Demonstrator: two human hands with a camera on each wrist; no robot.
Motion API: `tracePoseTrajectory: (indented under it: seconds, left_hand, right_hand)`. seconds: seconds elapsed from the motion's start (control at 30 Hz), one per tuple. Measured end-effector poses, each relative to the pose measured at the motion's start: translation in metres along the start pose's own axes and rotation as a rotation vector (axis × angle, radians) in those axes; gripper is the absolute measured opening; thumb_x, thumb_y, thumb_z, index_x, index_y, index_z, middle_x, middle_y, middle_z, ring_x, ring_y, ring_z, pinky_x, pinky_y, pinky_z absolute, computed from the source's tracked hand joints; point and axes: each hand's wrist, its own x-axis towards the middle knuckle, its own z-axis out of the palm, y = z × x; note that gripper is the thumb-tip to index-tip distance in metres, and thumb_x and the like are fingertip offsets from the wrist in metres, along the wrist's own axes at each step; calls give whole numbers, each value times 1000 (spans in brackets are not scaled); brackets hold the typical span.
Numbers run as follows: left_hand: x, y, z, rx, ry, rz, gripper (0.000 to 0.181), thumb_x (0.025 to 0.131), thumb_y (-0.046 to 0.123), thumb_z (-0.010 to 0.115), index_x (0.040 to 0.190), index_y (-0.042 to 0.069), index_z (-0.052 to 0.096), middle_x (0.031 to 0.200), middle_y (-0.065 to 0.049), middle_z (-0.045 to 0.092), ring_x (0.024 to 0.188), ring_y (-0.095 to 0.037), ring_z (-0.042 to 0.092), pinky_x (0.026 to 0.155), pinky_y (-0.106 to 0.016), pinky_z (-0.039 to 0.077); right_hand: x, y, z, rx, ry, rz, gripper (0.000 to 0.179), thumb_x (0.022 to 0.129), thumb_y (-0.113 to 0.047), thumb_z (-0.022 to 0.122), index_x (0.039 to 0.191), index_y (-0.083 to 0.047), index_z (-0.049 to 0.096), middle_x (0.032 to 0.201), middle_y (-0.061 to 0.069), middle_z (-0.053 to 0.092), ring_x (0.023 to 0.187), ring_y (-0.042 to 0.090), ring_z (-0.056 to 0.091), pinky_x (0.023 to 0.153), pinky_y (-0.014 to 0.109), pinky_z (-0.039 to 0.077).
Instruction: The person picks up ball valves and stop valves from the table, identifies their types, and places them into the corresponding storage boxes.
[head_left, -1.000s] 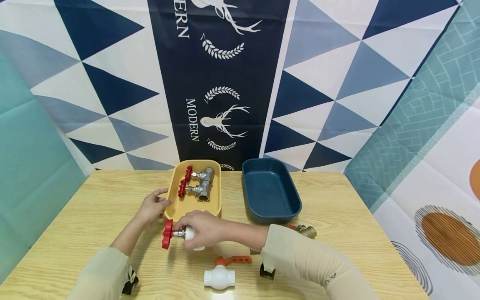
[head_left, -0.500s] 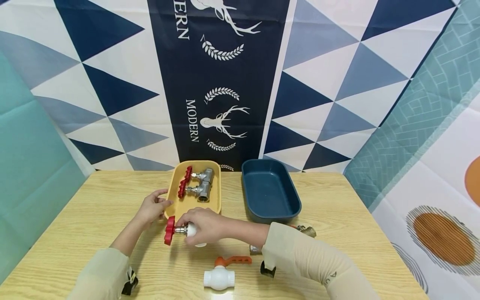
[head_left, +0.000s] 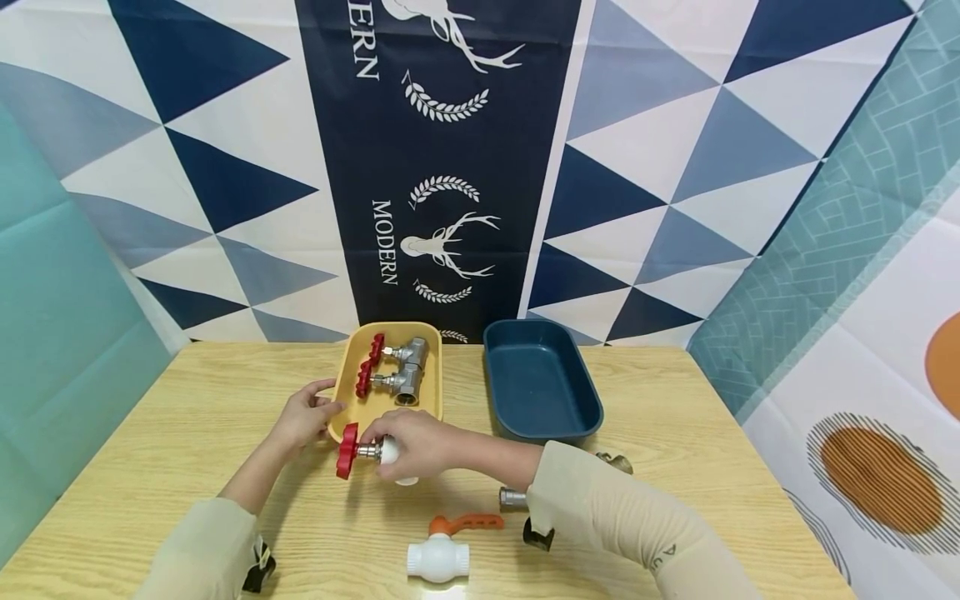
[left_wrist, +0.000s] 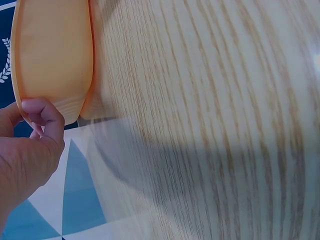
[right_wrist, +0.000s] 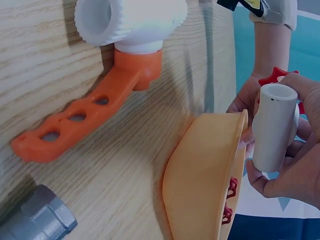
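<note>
Fingers of the right hand point(head_left: 420, 442), curled firmly round the white body of a red-wheeled valve point(head_left: 390, 452), hold it above the bench point(head_left: 142, 467) at the near edge of the yellow tray point(head_left: 375, 409); the handwheel point(head_left: 347, 451) projects leftward, free of the grip. Whether the wheel touches the rim cannot be told. Fingers of the left hand point(head_left: 303, 415) pinch the tray's left rim near its near corner, the thumb over the edge. Good handling here probably means gripping the body rather than the wheel, allowing for the wheel's overhang at the rim, and steadying the tray without tipping it. Inside the tray lie two metal valves point(head_left: 408, 380), side by side, wheels to the left. Farther out: an orange-levered white valve point(head_left: 439, 557), a grey fitting point(head_left: 513, 498), a brass fitting point(head_left: 617, 462) and a blue tray point(head_left: 540, 387).
</note>
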Motion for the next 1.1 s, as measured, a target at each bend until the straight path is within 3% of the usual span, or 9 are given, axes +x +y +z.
tracePoseTrajectory:
  seconds: [0.6,1.1]
  left_hand:
    - [0,-1,-1,26,-4,1,56,94,10,52,143,-1,27,97,-6,52,61,-8,49,50,-19,46]
    - [0,0,0,-3,-11,13,56,94,9,52,143,-2,27,98,-7,53,63,-8,53,52,-20,48]
  right_hand:
    - [3,6,-6,28,4,12,38,79,-22,70,116,-16,62,110,-5,64,92,4,50,73,13,39]
    - [5,11,-10,23,16,2,38,79,-18,69,116,-14,62,111,-1,63,86,4,49,68,12,40]
